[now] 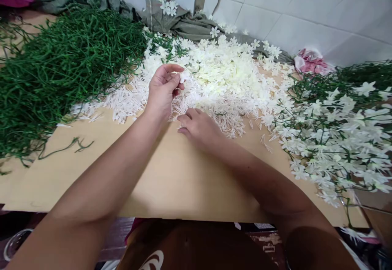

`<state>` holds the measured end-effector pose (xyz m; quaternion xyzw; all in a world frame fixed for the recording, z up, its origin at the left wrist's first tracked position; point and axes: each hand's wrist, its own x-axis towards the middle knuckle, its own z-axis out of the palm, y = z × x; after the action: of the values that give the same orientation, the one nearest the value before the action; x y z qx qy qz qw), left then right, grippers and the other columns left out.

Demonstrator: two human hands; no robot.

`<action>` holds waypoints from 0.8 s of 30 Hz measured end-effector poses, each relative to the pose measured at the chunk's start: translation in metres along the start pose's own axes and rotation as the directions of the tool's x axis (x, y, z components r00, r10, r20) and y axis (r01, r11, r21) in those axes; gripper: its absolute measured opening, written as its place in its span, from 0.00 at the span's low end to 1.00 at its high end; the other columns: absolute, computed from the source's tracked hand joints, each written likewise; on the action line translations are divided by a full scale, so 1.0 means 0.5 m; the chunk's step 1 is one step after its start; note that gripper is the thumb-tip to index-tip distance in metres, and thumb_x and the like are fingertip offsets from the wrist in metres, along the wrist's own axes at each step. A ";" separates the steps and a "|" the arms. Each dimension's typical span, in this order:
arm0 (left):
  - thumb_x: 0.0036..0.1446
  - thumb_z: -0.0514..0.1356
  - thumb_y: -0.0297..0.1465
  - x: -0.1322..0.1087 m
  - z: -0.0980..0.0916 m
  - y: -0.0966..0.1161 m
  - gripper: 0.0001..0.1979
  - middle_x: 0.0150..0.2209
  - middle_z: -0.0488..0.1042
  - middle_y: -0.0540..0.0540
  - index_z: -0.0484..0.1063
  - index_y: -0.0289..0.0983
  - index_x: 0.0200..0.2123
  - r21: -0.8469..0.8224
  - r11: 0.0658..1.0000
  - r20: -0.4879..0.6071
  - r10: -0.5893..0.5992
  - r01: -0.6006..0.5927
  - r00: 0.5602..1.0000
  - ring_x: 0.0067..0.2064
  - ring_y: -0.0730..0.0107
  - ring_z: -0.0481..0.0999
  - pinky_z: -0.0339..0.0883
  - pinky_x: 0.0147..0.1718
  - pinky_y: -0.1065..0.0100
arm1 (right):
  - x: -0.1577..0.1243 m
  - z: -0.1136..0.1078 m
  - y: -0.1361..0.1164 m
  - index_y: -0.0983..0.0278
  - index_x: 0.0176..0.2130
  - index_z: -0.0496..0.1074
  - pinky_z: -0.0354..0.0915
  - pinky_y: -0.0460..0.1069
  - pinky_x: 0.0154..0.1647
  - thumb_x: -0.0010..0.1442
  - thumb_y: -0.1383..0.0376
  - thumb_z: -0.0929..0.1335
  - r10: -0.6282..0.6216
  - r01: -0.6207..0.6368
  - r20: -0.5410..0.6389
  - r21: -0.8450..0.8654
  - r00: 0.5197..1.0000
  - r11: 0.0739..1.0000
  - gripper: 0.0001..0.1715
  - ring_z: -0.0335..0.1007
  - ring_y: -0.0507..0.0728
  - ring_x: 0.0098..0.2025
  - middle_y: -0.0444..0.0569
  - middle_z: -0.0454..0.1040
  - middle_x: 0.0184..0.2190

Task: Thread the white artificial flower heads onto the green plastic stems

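My left hand (163, 90) is raised over the board, its fingers pinched on a small white flower (184, 76). My right hand (199, 126) rests low on the wooden board (171, 176), fingers curled at the edge of a heap of thin white stamen pieces (214, 117); whether it holds one is hidden. Behind both hands lies a large pile of loose white petals (226, 76).
A big mound of green plastic stems (61, 70) fills the left. Finished stems with white flowers (346, 131) lie heaped on the right. Grey-green cloth (183, 23) and a pink bag (310, 61) sit against the white tiled wall (306, 9).
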<state>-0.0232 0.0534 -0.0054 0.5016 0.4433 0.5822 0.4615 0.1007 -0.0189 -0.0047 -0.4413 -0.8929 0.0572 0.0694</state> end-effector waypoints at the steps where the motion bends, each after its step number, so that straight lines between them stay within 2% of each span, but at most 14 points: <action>1: 0.56 0.59 0.35 0.001 0.000 0.000 0.05 0.29 0.71 0.50 0.70 0.41 0.34 -0.005 1.000 0.004 -0.009 0.009 1.000 0.29 0.76 0.72 0.62 0.24 0.72 | 0.007 0.002 -0.003 0.71 0.48 0.70 0.62 0.55 0.43 0.63 0.64 0.63 0.013 -0.013 -0.022 -0.002 1.000 1.000 0.17 0.64 0.63 0.44 0.60 0.70 0.43; 5: 0.53 0.58 0.28 0.008 -0.003 0.004 0.04 0.33 0.75 0.49 0.72 0.39 0.33 -0.136 0.986 0.017 -0.095 0.097 0.995 0.28 0.78 0.71 0.61 0.23 0.73 | 0.042 0.016 -0.019 0.70 0.45 0.72 0.61 0.56 0.43 0.65 0.66 0.59 -0.009 0.007 -0.075 -0.023 0.997 1.000 0.17 0.63 0.64 0.45 0.60 0.70 0.42; 8: 0.47 0.56 0.20 0.014 -0.009 0.007 0.13 0.34 0.76 0.49 0.74 0.39 0.35 -0.238 0.962 -0.003 -0.140 0.135 0.990 0.27 0.79 0.71 0.61 0.23 0.74 | 0.053 0.023 -0.022 0.68 0.42 0.74 0.60 0.56 0.43 0.63 0.72 0.58 -0.049 0.048 -0.107 -0.008 0.993 0.999 0.17 0.61 0.64 0.47 0.59 0.71 0.41; 11: 0.45 0.55 0.19 0.018 -0.012 0.003 0.18 0.36 0.76 0.48 0.74 0.41 0.39 -0.124 0.991 0.003 -0.059 0.059 0.998 0.33 0.76 0.75 0.63 0.24 0.74 | 0.043 0.012 -0.001 0.68 0.38 0.73 0.60 0.56 0.45 0.62 0.71 0.60 -0.043 0.064 -0.177 0.111 0.983 0.992 0.13 0.61 0.62 0.47 0.57 0.72 0.40; 14: 0.47 0.57 0.20 0.013 -0.006 -0.002 0.17 0.39 0.77 0.47 0.74 0.40 0.39 0.009 1.000 0.042 0.025 -0.025 0.999 0.37 0.72 0.78 0.65 0.25 0.74 | 0.026 -0.016 0.039 0.66 0.32 0.70 0.62 0.51 0.42 0.60 0.70 0.63 0.088 0.012 -0.248 0.375 0.965 0.927 0.07 0.64 0.55 0.37 0.50 0.73 0.33; 18: 0.48 0.59 0.23 -0.003 0.009 0.004 0.11 0.32 0.77 0.48 0.75 0.38 0.37 -0.016 0.999 0.062 -0.045 0.046 0.997 0.33 0.73 0.78 0.66 0.25 0.75 | 0.020 -0.045 0.080 0.63 0.29 0.66 0.60 0.47 0.31 0.58 0.67 0.65 0.344 -0.063 -0.293 0.672 0.892 0.737 0.05 0.60 0.48 0.25 0.42 0.68 0.24; 21: 0.48 0.60 0.24 -0.013 0.021 0.013 0.07 0.26 0.74 0.50 0.74 0.36 0.33 -0.052 0.993 0.072 -0.105 0.109 0.992 0.28 0.77 0.75 0.67 0.27 0.74 | 0.024 -0.048 0.086 0.63 0.28 0.67 0.60 0.47 0.29 0.56 0.66 0.66 0.428 -0.081 -0.311 0.724 0.849 0.685 0.05 0.60 0.48 0.25 0.41 0.68 0.23; 24: 0.49 0.59 0.23 -0.019 0.031 0.017 0.03 0.22 0.70 0.53 0.70 0.36 0.30 0.010 0.995 0.073 -0.104 0.104 0.992 0.24 0.78 0.71 0.67 0.27 0.73 | 0.024 -0.045 0.080 0.63 0.27 0.66 0.59 0.48 0.29 0.55 0.65 0.67 0.461 -0.108 -0.353 0.688 0.814 0.718 0.07 0.61 0.48 0.24 0.42 0.68 0.22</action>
<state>-0.0077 0.0435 0.0028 0.5001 0.4535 0.5372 0.5056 0.1286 0.0160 0.0116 -0.5265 -0.6864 0.2509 0.4344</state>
